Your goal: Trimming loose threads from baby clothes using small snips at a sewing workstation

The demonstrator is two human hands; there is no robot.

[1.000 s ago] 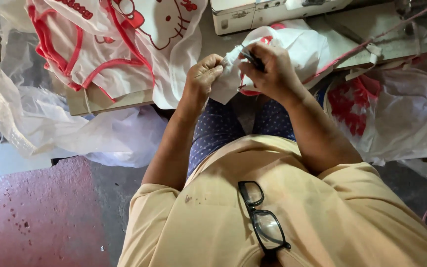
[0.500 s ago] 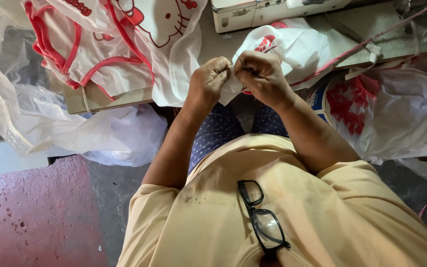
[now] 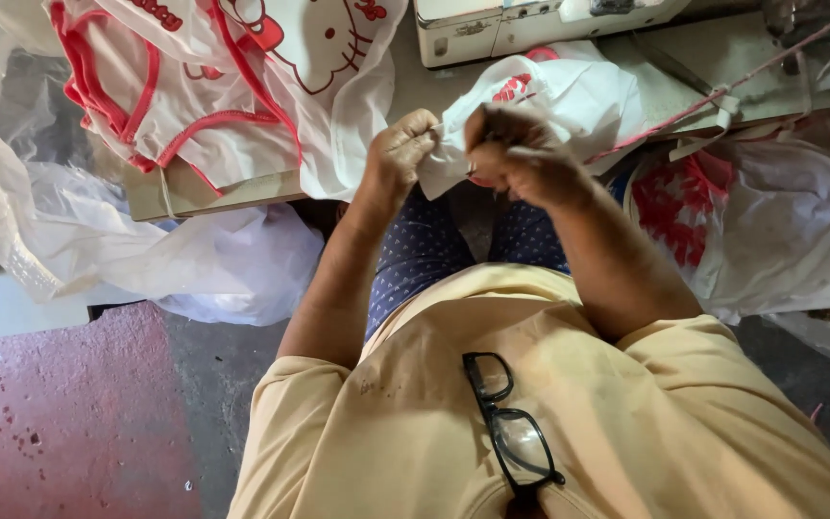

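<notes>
We see the sewing table (image 3: pixel 213 192) covered with white and red printed fabric (image 3: pixel 223 86). At its edge, above our lap, the left hand (image 3: pixel 398 154) and right hand (image 3: pixel 516 154) both pinch a small white fabric piece (image 3: pixel 549 101). Black glasses (image 3: pixel 511 432) hang at our collar.

Sewing workshop — machine (image 3: pixel 530 29), fabric piles (image 3: pixel 213 106)

White cloth piece (image 3: pixel 549 106): thin woven or non-woven fabric, matt, creased, with red printed patches. Stacked cloth pieces (image 3: pixel 232 86): same matt white fabric, red binding along edges. Plastic sheeting (image 3: pixel 194 264): translucent, slightly glossy, crumpled. Table (image 3: pixel 223 192): worn, dull surface. Glasses (image 3: pixel 511 432): glossy black plastic frame. Shirt (image 3: pixel 569 413): matt yellow cloth, lightly stained. Floor (image 3: pixel 60 413): rough, pitted red concrete.
</notes>
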